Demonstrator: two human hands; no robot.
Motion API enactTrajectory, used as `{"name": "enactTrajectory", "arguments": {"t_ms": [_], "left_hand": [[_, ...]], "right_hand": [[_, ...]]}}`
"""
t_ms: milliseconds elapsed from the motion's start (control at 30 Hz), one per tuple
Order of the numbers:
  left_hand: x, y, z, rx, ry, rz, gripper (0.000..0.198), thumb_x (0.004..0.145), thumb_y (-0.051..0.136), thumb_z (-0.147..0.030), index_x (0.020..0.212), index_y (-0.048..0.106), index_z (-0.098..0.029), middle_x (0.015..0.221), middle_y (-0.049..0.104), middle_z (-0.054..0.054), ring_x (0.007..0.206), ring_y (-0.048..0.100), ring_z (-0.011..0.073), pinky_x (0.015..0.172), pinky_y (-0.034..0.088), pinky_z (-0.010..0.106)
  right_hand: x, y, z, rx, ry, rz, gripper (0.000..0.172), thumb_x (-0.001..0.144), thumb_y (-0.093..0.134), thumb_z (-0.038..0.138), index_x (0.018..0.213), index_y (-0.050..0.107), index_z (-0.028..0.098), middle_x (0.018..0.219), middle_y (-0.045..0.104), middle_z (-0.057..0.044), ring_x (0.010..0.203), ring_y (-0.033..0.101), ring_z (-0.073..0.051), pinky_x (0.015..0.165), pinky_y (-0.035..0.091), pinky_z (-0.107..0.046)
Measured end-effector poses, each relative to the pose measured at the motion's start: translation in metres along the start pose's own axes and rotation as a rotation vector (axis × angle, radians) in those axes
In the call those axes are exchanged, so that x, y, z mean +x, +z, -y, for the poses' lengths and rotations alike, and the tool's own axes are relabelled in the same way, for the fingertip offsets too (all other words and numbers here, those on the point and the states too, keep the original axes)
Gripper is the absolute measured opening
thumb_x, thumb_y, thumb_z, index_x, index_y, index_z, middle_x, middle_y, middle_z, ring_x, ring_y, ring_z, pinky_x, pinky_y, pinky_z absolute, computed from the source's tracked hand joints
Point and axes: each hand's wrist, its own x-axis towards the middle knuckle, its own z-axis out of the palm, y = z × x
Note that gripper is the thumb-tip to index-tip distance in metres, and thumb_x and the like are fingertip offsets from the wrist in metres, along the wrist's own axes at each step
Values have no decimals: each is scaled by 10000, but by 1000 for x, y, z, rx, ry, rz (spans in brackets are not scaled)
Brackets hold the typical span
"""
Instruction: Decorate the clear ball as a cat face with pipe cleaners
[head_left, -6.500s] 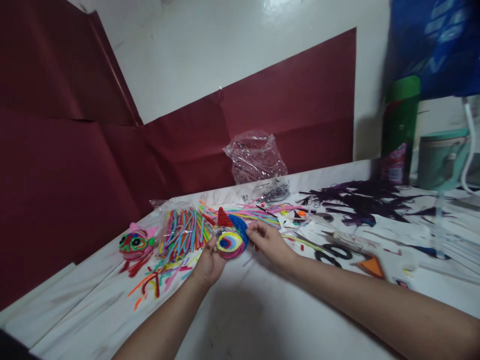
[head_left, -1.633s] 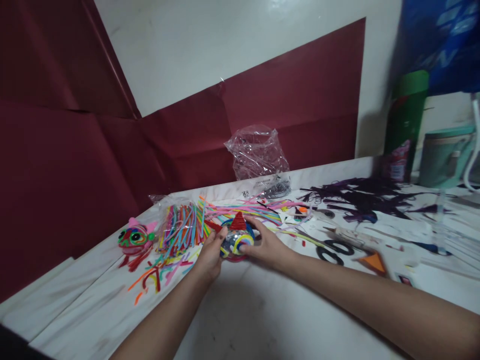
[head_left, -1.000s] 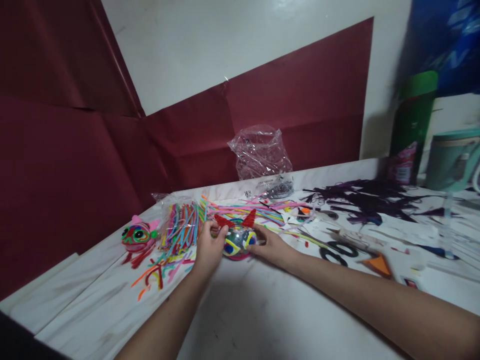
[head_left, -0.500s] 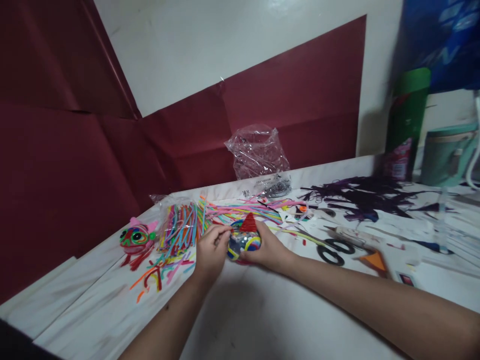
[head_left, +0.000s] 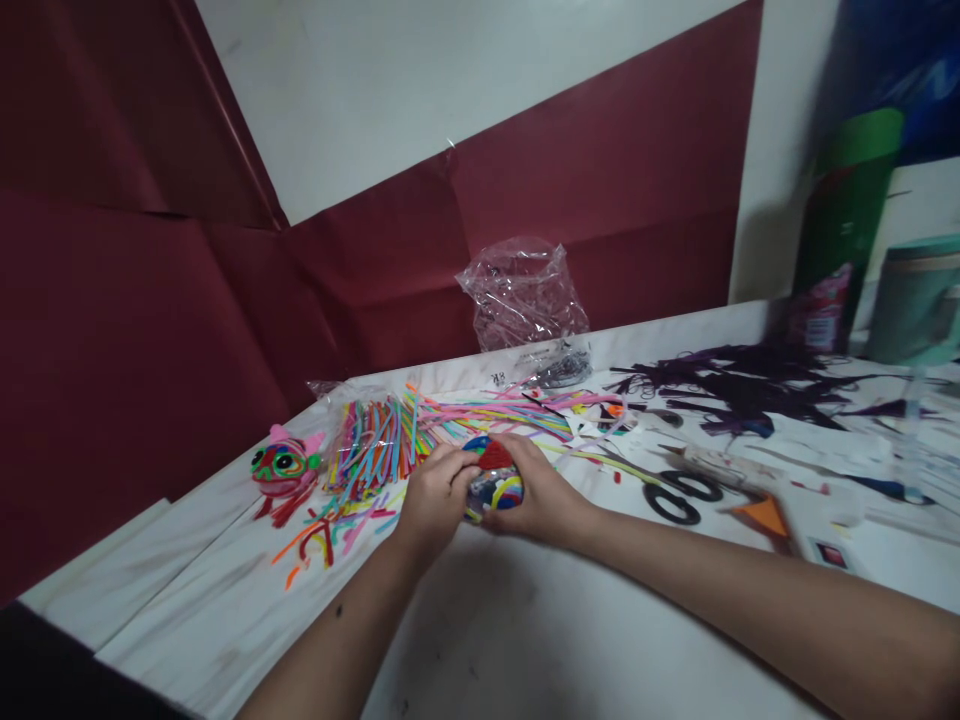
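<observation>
Round craft piece [head_left: 495,487], no evident long axis: right hand [head_left: 541,490] curled, holding its right side, left hand [head_left: 435,495] half-closed against its left, grip unclear.

Wht tbl [head_left: 187,610] w/ scissors [head_left: 670,486], glue gun [head_left: 771,515], dk strips [head_left: 754,388], pipe-clnr bits [head_left: 327,545].
</observation>
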Motion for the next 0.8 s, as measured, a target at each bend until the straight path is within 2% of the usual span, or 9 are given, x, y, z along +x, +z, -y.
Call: {"name": "enactTrajectory", "arguments": {"t_ms": [333,467,600,700,800], "left_hand": [[-3,5,3,259,142,77,180,846,434,-202,748,585,-209,743,566,32,746,549,177,698,419,276],[-3,10,3,321,146,35,186,847,417,-193,730,560,-206,740,558,40,737,540,188,692,414,291],[-2,12,4,204,68,-7,124,811,484,-199,779,604,-208,784,599,37,772,570,181,733,436,291],[-4,11,4,73,-37,-97,172,771,537,-200,919,624,-213,802,620,22,731,587,163,708,456,277],[-7,9,1,47,16,-196,152,790,523,-225,890,637,-212,841,629,37,775,593,170,733,461,280]], "right_hand": [[-1,1,2,-12,-8,-11,888,522,798,313,1313,410,200,1245,465,-136,1198,428,-323,1013,362,-477],[0,1,3,7,13,-26,873,524,793,288,1309,419,203,1234,471,-128,1192,436,-319,1013,359,-478],[4,-2,2,52,73,-12,836,496,812,305,1255,473,212,1181,504,-105,1152,461,-311,988,377,-463],[7,-5,1,90,166,2,762,505,802,296,1203,512,195,1117,534,-87,1091,494,-290,950,405,-441],[10,-8,0,141,244,-12,703,517,795,286,1164,537,192,1089,561,-69,1037,523,-269,916,424,-425]]}}
